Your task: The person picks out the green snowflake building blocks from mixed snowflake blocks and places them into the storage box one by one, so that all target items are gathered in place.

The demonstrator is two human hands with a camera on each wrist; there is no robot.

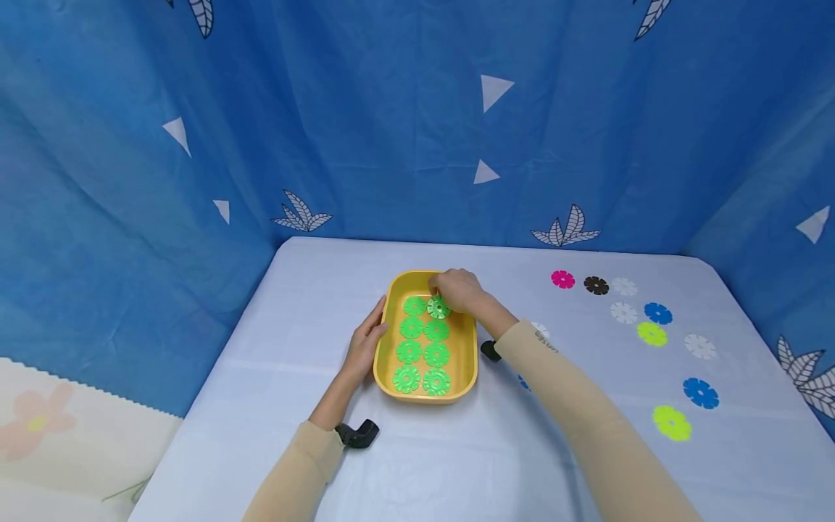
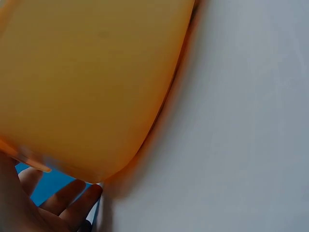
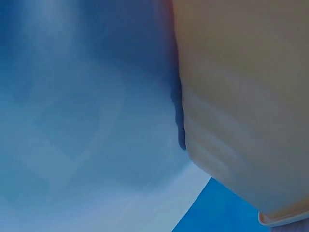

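On the white table stands a yellow tray [image 1: 466, 377] with several green snowflake discs [image 1: 409, 351] laid flat inside in two columns. My left hand [image 1: 359, 351] rests against the tray's left side, fingers along the outer wall and thumb by the rim. In the left wrist view its fingers [image 2: 70, 205] lie fairly straight beside the tray wall [image 2: 91, 87]. Over the tray's far right corner, my right hand [image 1: 459, 290] pinches a green disc [image 1: 439, 309] at the top of the right column. Its fingertips are partly hidden. The right wrist view does not show that hand clearly.
Loose discs lie on the table's right side: pink [image 1: 563, 279], black [image 1: 596, 285], several white [image 1: 700, 346], blue [image 1: 701, 393] and yellow-green [image 1: 672, 423]. My right sleeve [image 1: 580, 406] partly covers a blue one. A blue curtain [image 1: 417, 130] hangs behind the table.
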